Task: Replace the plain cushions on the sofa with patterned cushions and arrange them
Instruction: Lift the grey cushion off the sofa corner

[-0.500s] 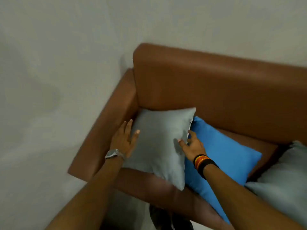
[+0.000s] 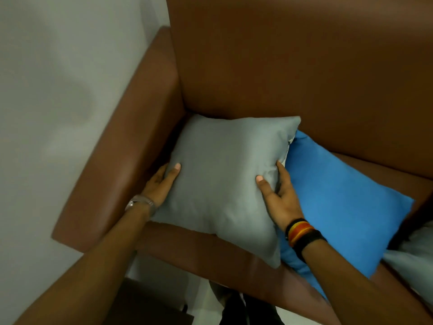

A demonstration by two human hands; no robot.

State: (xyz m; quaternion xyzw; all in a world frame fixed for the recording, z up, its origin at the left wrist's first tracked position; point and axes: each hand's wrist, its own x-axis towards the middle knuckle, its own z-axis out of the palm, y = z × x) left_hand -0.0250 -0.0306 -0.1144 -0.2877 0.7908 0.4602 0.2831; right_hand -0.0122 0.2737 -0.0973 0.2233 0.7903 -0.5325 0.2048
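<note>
A plain grey cushion [image 2: 225,174] lies in the left corner of the brown leather sofa [image 2: 304,66], against the armrest. My left hand [image 2: 161,184] grips its left edge, thumb on top and fingers underneath. My right hand [image 2: 278,195] grips its right edge the same way. A plain blue cushion [image 2: 342,202] lies to the right, partly under the grey one. Another grey cushion [image 2: 419,252] shows at the right edge, mostly cut off. No patterned cushion is in view.
The sofa's left armrest [image 2: 117,165] stands close to a white wall [image 2: 58,90]. Pale floor and something dark [image 2: 150,301] show below the sofa's front edge.
Both hands have closed on the sides of the grey cushion, thumbs now over its top. The camera has moved closer to the sofa corner.
</note>
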